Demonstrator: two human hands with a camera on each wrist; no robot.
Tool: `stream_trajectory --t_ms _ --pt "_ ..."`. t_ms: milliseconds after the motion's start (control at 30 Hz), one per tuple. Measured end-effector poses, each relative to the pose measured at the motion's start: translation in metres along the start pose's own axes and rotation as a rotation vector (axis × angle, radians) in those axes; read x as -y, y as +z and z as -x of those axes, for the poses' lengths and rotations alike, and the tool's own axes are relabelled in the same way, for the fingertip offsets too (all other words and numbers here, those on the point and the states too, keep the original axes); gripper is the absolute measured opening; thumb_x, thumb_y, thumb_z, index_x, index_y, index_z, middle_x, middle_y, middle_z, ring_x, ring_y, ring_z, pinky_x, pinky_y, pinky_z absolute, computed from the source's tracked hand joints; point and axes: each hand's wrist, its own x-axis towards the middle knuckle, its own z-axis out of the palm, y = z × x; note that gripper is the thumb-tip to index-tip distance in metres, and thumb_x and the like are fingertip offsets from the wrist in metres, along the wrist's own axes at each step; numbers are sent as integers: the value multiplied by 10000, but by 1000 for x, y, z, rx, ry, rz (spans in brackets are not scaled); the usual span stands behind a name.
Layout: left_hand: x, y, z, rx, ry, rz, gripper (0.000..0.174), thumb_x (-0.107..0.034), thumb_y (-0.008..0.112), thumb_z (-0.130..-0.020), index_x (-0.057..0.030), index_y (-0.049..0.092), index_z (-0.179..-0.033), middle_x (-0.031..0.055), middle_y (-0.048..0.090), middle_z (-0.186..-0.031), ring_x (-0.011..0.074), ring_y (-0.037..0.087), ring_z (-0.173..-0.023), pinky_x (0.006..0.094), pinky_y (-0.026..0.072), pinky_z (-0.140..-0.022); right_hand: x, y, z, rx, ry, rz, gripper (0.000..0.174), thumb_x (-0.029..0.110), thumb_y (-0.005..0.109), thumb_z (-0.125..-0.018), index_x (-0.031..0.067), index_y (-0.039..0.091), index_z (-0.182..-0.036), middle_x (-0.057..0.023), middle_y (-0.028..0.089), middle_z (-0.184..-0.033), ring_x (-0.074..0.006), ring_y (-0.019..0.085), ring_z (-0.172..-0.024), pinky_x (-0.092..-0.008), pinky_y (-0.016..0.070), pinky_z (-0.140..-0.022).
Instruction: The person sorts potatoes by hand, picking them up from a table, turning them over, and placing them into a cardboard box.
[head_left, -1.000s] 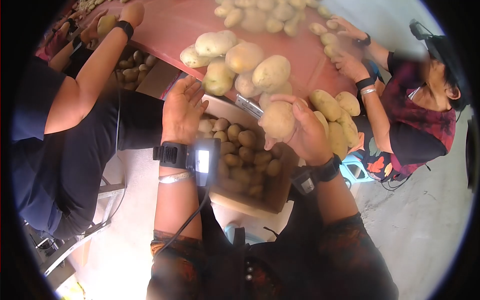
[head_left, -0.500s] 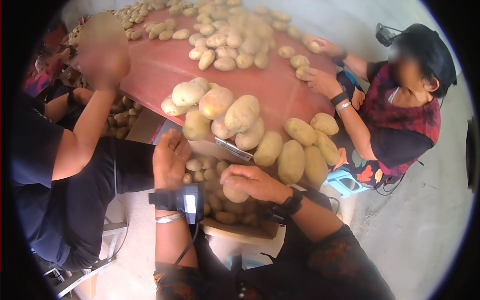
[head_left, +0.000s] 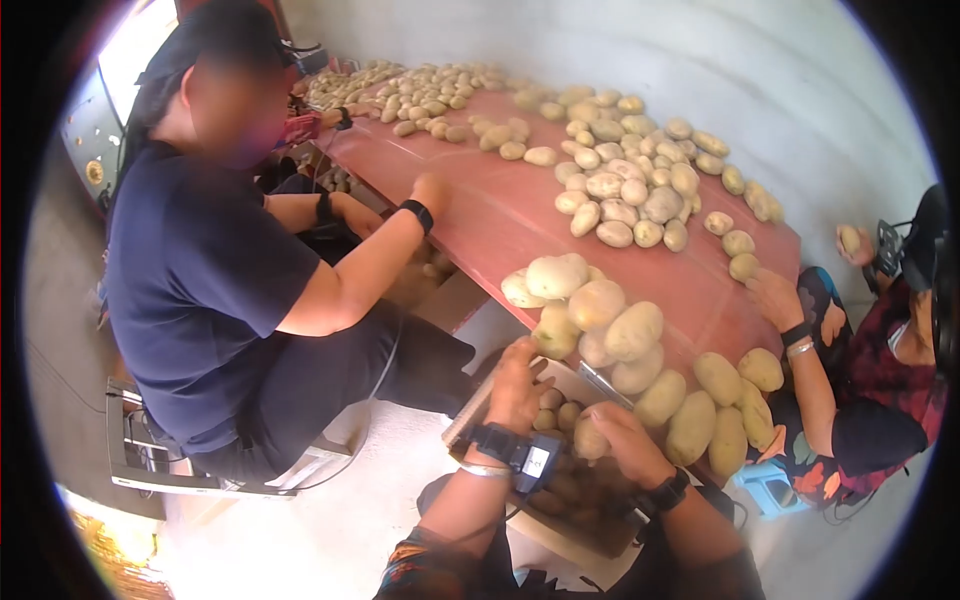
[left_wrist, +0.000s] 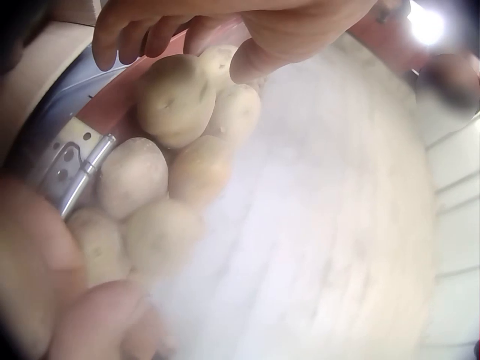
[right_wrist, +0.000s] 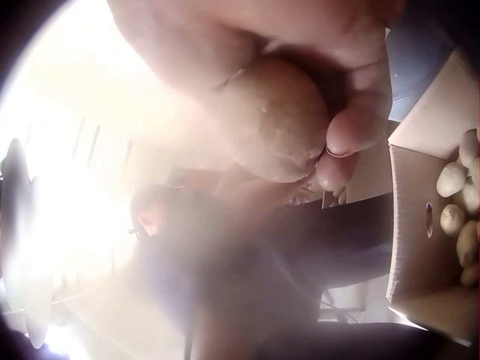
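My right hand (head_left: 632, 447) curls its fingers round a pale potato (head_left: 590, 438) above the cardboard box. Close up in the right wrist view, that potato (right_wrist: 274, 120) sits against the palm, with fingertips at its end. My left hand (head_left: 517, 390) holds nothing, its fingers loosely extended near the table edge, beside a greenish potato (head_left: 556, 332). Larger potatoes (head_left: 635, 330) lie heaped along this near edge, next to a metal hinge (left_wrist: 75, 165). Below my hands, the cardboard box (right_wrist: 412, 225) contains several smaller potatoes (right_wrist: 451, 180).
The red table (head_left: 470, 195) bears a big pile of potatoes (head_left: 620, 190) farther back. At the left sits a person in a dark shirt (head_left: 220, 240); on the right another person's hand (head_left: 775, 298) reaches to potatoes. A blue stool (head_left: 770, 490) stands at lower right.
The head view has swung left, showing more table and the left person. My right hand turned palm-down over the box with the potato, then turned back up. My left hand stays near the table edge.
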Motion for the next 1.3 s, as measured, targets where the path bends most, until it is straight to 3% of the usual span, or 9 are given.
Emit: stream_trajectory --t_ms 67,200,267,367,733,800,1000,1167,1300 --pt "3 0 -3 3 -4 7 525 -337 502 -845 -62 337 -1261 104 386 -1227 261 391 -1096 460 367 -871 0 1 0 -71 11 84 250 182 536 -855 43 505 -1060 -30 549 -828 -95 539 -643 -224 446 -493" --pt "5 4 0 -35 -9 33 553 -340 517 -843 -59 320 -1277 111 373 -1243 269 382 -1107 465 371 -878 4 6 4 -1 -77 169 327 174 597 -809 47 497 -1093 -32 553 -843 -89 525 -621 -217 428 -481" --pt "5 6 4 -38 25 46 578 -346 533 -833 -28 332 -1273 160 337 -1263 338 338 -1162 507 340 -925 7 6 7 6 -21 253 368 157 616 -789 48 490 -1117 -40 559 -849 -82 515 -604 -209 412 -473" --pt "3 5 4 -57 17 33 550 -349 512 -849 -59 326 -1278 115 380 -1243 270 385 -1102 463 379 -874 12 7 9 23 33 213 369 160 607 -798 54 489 -1131 -46 562 -858 -78 515 -581 -205 413 -467" --pt "-1 3 7 23 37 20 493 -341 488 -869 -70 362 -1261 90 448 -1170 244 454 -1039 389 412 -817 -1 -1 0 37 -50 359 353 132 578 -815 33 486 -1141 -61 568 -884 -100 556 -670 -217 453 -544" --pt "0 2 7 42 41 0 450 -323 456 -890 -45 377 -1234 111 427 -1207 279 443 -1072 408 420 -827 -3 0 -1 37 -46 382 361 132 586 -807 35 489 -1141 -58 568 -881 -93 551 -671 -214 453 -549" --pt "1 4 6 -22 56 -14 460 -326 485 -876 -49 383 -1229 98 432 -1204 269 439 -1073 401 421 -817 -19 -4 -6 0 -206 612 393 210 628 -757 25 526 -1088 -112 596 -854 -158 571 -684 -280 477 -631" --pt "2 2 4 -73 94 -62 449 -312 485 -876 -47 386 -1226 91 438 -1187 263 438 -1069 400 418 -829 -21 -2 -6 6 -268 832 441 287 648 -726 54 537 -1084 -185 593 -943 -307 588 -861 -366 463 -751" --pt "-1 5 6 -34 74 -48 448 -316 486 -877 -44 390 -1220 95 455 -1164 260 446 -1059 391 417 -833 -21 -1 -3 44 -339 985 445 317 639 -725 56 539 -1072 -183 593 -924 -337 574 -873 -400 456 -744"
